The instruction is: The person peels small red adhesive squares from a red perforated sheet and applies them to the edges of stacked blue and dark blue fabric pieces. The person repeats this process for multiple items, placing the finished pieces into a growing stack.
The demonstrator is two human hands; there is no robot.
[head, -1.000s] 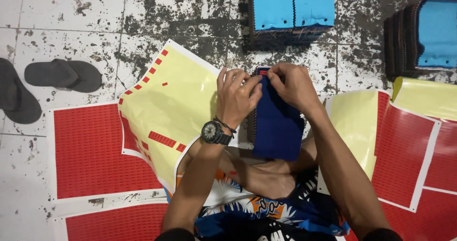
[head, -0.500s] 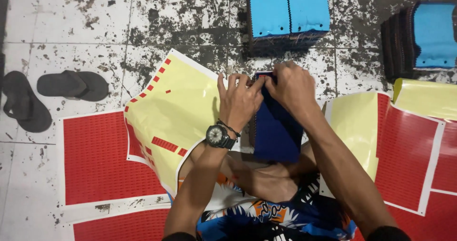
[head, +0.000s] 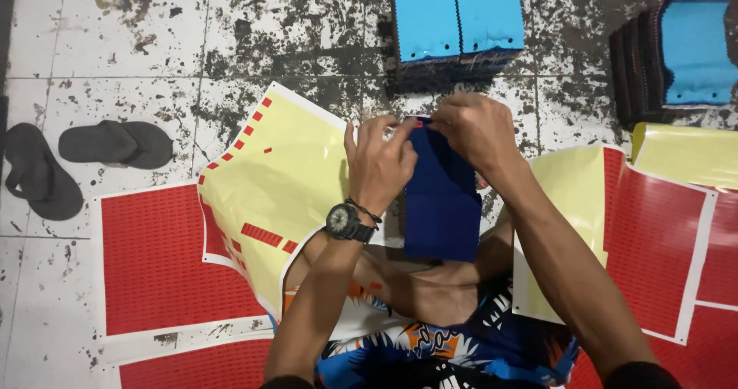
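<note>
A dark blue fabric piece [head: 442, 201] hangs in front of me, held at its top edge by both hands. My left hand [head: 378, 162], with a black wristwatch on the wrist, pinches the top left corner. My right hand [head: 473, 128] pinches the top edge beside it, fingertips nearly touching the left ones. A small red sticker bit shows between the fingers at the fabric's top. Below the fabric are my crossed legs in patterned shorts.
A yellow backing sheet with a few red stickers [head: 269, 197] lies to the left over red sticker sheets [head: 161, 262]. More red and yellow sheets [head: 661, 235] lie right. Stacks of light-blue-topped fabric [head: 457, 20] [head: 680, 54] stand ahead. Black sandals [head: 84, 154] rest far left on stained tiles.
The hands stay at the fabric's top edge, fingertips working closer together. The view has shifted slightly; the fabric hangs in the same place.
</note>
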